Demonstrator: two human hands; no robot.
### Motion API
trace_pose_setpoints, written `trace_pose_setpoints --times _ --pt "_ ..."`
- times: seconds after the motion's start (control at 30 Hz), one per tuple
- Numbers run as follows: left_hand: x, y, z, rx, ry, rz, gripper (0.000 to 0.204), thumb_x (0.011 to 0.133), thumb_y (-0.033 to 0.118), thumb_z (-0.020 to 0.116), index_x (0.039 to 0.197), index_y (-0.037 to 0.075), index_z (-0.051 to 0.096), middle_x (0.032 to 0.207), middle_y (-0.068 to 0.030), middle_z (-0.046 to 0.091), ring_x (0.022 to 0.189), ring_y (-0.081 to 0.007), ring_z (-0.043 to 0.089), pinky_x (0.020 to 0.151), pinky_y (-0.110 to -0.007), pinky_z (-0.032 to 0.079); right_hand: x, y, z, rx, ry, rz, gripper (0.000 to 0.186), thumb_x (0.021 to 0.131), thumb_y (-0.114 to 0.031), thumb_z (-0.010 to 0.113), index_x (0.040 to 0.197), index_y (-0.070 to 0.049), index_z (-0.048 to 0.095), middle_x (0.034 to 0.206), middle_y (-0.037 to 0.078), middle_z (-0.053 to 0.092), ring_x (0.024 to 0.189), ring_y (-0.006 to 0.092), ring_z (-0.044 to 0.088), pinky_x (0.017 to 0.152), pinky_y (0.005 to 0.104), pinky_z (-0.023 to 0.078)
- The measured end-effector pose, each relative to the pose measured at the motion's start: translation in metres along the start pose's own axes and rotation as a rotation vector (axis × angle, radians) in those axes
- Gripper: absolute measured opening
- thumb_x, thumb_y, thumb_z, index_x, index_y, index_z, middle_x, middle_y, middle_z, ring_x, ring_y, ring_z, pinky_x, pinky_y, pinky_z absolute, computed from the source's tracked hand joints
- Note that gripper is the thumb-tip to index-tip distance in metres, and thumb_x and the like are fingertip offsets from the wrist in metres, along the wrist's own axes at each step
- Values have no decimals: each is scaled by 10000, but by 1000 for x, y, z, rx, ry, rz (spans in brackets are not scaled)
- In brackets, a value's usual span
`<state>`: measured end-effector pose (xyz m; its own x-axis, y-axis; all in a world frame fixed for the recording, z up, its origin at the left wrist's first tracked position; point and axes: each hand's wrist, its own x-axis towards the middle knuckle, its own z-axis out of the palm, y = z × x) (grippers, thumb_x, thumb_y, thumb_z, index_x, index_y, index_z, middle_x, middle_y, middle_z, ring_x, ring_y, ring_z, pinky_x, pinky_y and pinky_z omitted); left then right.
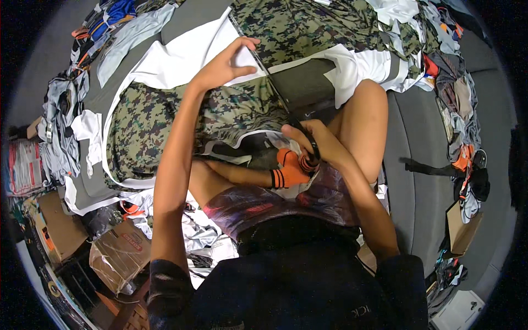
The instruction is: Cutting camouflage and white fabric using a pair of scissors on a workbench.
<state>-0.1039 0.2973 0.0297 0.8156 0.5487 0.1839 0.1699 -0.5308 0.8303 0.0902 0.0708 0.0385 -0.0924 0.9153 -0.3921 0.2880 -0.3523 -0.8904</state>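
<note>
while right hand (325, 142) holds scissors (292, 117), long axis points forward-left.

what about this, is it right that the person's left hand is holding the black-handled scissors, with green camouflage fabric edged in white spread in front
Not quite: the head view shows the right hand, not the left hand, holding the black-handled scissors. The green camouflage fabric edged in white is indeed spread in front.
</note>
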Motion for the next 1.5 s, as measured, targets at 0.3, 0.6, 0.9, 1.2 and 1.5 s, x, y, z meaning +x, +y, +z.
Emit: trace_pose_setpoints --times 0.3,0.6,0.9,1.2,1.5 --pt "9 -1 0 403 -194 42 433 765 297 721 1174 219 604 1461 10 358 1406 -302 176 1161 -470 156 -4 -7 0 86 0 -16 453 879 -405 606 604 -52 538 482 11 467 399 79 392 381 203 273" --pt "7 -8 1 575 -223 25 636 732 395 738 1315 277 513 1515 22 249 1418 -313 104 1156 -501 133 -2 -13 -14 38 -50 110 364 857 -278 657 601 -30 583 552 -28 503 493 72 402 437 227 310" --pt "10 -16 -2 609 -223 10 685 707 556 692 1328 352 484 1528 46 207 1425 -267 101 1155 -483 136 3 -15 -26 67 -78 153 370 853 -296 662 587 -53 581 502 -19 473 434 75 402 400 226 286" --pt "8 -15 -2 753 -201 -17 777 716 522 702 1401 340 383 1545 18 151 1421 -310 99 1151 -474 149 -4 -11 -7 147 11 138 420 842 -372 670 579 -62 564 468 -3 453 394 87 393 377 233 268" --pt "7 -16 1 821 -191 -130 909 664 640 675 1439 367 285 1552 29 104 1424 -292 83 1145 -463 160 -2 -2 -1 76 -21 114 393 894 -352 603 622 -87 504 521 -24 437 448 39 386 415 183 262"
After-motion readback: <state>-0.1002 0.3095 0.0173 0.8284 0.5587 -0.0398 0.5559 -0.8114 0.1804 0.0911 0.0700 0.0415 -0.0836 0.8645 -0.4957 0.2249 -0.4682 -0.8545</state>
